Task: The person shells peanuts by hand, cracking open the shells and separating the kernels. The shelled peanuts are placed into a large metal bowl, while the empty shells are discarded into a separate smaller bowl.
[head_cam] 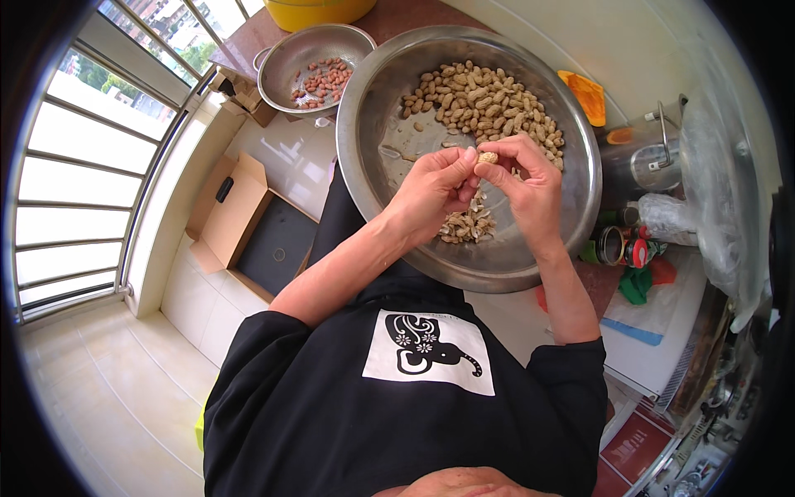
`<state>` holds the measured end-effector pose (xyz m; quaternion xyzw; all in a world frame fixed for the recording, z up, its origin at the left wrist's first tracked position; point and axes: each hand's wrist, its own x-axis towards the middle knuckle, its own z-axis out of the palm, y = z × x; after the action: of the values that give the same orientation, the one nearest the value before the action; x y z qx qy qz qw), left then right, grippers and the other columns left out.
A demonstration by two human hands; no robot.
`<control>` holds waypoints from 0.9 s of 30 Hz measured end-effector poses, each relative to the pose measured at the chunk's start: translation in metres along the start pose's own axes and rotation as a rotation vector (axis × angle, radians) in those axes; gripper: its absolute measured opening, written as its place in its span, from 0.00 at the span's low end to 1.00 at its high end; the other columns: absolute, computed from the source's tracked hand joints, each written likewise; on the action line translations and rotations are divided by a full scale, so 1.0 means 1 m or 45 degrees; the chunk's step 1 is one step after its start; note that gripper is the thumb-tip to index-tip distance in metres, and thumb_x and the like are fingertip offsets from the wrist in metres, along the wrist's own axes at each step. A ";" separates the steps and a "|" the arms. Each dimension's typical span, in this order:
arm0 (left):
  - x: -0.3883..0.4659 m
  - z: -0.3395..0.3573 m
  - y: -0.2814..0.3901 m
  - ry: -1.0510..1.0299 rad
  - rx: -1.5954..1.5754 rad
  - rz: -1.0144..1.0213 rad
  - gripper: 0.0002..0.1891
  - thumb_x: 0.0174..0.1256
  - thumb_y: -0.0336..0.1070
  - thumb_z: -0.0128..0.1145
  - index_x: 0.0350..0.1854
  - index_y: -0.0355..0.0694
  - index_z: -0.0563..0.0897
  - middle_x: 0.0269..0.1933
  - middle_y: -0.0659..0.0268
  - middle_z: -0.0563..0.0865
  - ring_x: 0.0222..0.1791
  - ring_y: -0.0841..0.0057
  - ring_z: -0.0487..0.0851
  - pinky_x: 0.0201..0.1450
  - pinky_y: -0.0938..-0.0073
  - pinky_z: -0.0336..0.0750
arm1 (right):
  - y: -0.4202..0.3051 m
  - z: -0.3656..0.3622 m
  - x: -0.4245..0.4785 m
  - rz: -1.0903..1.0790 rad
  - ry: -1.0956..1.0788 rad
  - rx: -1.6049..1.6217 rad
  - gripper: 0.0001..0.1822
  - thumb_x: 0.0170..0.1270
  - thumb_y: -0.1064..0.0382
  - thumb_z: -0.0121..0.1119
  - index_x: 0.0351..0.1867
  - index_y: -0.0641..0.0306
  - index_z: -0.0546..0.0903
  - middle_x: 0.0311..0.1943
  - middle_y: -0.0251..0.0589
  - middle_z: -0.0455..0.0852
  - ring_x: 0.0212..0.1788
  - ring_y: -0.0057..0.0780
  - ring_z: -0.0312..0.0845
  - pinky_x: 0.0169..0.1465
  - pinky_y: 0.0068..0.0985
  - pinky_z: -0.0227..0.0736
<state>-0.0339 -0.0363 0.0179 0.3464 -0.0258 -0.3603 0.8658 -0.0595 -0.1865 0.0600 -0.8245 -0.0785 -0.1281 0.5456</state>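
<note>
Over a wide stainless steel basin (553, 248), my right hand (528, 186) pinches an unshelled peanut (487, 158) between thumb and fingers. My left hand (435, 186) meets it from the left, its thumb and index fingertip at the peanut's near end. Whole peanuts in their shells (484, 99) are heaped along the far and right side of the basin. Broken peanut shells (469, 223) lie in a smaller pile on the near side, partly behind my left hand. To the left of the basin, a metal colander (273, 74) holds shelled reddish peanut kernels (326, 81).
A yellow container (317, 12) stands behind the colander. On the floor at left lies an opened cardboard box (223, 217) with a dark item inside. Right of the basin are a cut piece of orange squash (584, 96), a metal pot (640, 155), jars (612, 245) and plastic bags (714, 161).
</note>
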 end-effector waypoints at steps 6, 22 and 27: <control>-0.006 0.011 -0.008 -0.031 -0.078 -0.020 0.15 0.75 0.48 0.50 0.43 0.40 0.79 0.28 0.76 0.74 0.24 0.89 0.65 0.25 0.86 0.57 | 0.006 0.003 -0.010 -0.260 0.141 -0.105 0.10 0.54 0.69 0.68 0.39 0.65 0.86 0.30 0.34 0.81 0.31 0.23 0.73 0.35 0.21 0.68; -0.005 0.018 -0.022 0.167 0.750 0.483 0.18 0.75 0.41 0.51 0.55 0.33 0.79 0.27 0.76 0.73 0.24 0.91 0.64 0.24 0.85 0.59 | 0.006 0.010 -0.021 -0.159 0.213 -0.291 0.08 0.56 0.71 0.66 0.39 0.67 0.86 0.23 0.37 0.79 0.26 0.26 0.73 0.30 0.23 0.67; 0.000 0.008 0.006 0.062 0.180 0.029 0.19 0.75 0.49 0.49 0.48 0.36 0.81 0.23 0.77 0.64 0.21 0.88 0.58 0.22 0.84 0.52 | 0.004 0.006 -0.010 -0.117 0.081 -0.219 0.12 0.56 0.71 0.66 0.43 0.66 0.85 0.27 0.37 0.81 0.29 0.26 0.76 0.34 0.22 0.71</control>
<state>-0.0324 -0.0383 0.0279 0.4149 -0.0341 -0.3393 0.8436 -0.0675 -0.1826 0.0509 -0.8593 -0.0877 -0.1853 0.4686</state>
